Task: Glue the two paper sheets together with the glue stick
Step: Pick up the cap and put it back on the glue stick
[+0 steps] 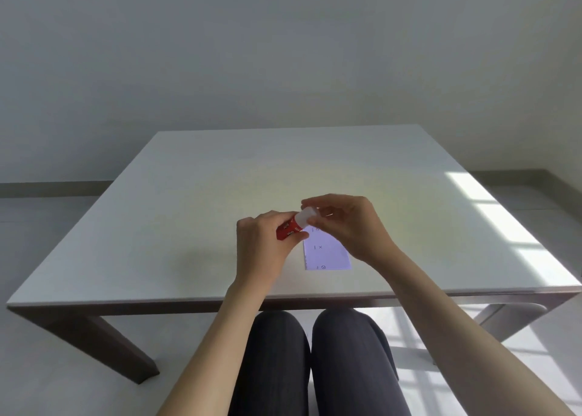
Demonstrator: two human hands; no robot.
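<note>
A red glue stick (pixel 288 229) with a white cap (pixel 306 216) is held above the table, tilted up to the right. My left hand (pixel 266 244) grips its red body. The fingertips of my right hand (pixel 348 222) pinch the white cap. Below the hands, white paper (pixel 327 253) with small printed marks lies flat on the table; its far end is hidden by my hands. I cannot tell whether it is one sheet or two stacked.
The white table (pixel 189 226) has dark wooden legs and its front edge runs just above my knees. Sunlight patches fall on the table's right side. A plain wall stands behind the table.
</note>
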